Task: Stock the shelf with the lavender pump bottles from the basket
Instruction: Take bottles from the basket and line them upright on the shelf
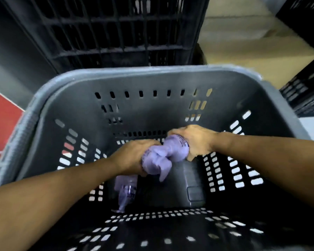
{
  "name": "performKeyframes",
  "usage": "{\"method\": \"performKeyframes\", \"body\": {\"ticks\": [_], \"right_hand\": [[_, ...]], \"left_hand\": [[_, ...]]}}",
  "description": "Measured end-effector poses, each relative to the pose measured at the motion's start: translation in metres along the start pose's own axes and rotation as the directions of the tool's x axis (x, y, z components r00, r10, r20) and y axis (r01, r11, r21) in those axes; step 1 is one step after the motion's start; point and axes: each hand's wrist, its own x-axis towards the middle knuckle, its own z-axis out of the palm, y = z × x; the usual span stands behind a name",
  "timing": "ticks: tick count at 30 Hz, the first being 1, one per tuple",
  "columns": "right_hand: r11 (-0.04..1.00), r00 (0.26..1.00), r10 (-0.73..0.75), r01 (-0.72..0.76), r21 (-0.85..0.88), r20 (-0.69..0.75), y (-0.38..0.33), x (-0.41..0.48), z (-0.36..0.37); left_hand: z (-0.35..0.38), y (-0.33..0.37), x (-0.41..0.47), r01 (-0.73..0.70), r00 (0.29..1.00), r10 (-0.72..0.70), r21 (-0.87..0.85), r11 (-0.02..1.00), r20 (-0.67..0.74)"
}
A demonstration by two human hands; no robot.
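Your left hand (pixel 132 156) has its fingers curled round one lavender pump bottle (pixel 155 164), and your right hand (pixel 194 140) wraps the body of a second bottle (pixel 178 147). Both are low inside the grey basket (pixel 134 71), and the two bottles touch where their pump heads meet. That is your likeliest trouble. Lift both at once and the nozzles may snag, twisting one bottle out of your hold or pressing a pump down. The view is blurred, so you cannot tell how firmly either hand sits. A third bottle (pixel 127 189) lies on the basket floor just under your left wrist, and anything you drop would land on it. The basket's high walls stand in the way, so carry each bottle up over the rim. Beyond it are a black slatted crate (pixel 116 33), a cardboard box (pixel 243 42), another dark crate (pixel 304 95) at the right and a red panel (pixel 2 124) at the left. No shelf is in view.
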Motion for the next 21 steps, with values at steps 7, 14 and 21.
{"method": "performKeyframes", "body": {"ticks": [7, 14, 21], "right_hand": [[0.901, 0.890, 0.280, -0.113, 0.419, -0.361, -0.038, -0.049, -0.087], [0.786, 0.765, 0.325, 0.107, 0.608, -0.555, -0.091, -0.096, -0.142], [0.726, 0.533, 0.367, 0.348, 0.593, -0.762, -0.128, -0.128, -0.229]], "left_hand": [[-0.097, 0.061, -0.024, 0.245, 0.831, -0.403, -0.396, 0.885, -0.385], [-0.184, 0.136, -0.037, 0.024, 0.757, -0.346, -0.506, 0.862, -0.554], [-0.275, 0.189, -0.020, -0.131, 0.564, -0.343, -0.492, 0.861, -0.751]]}}
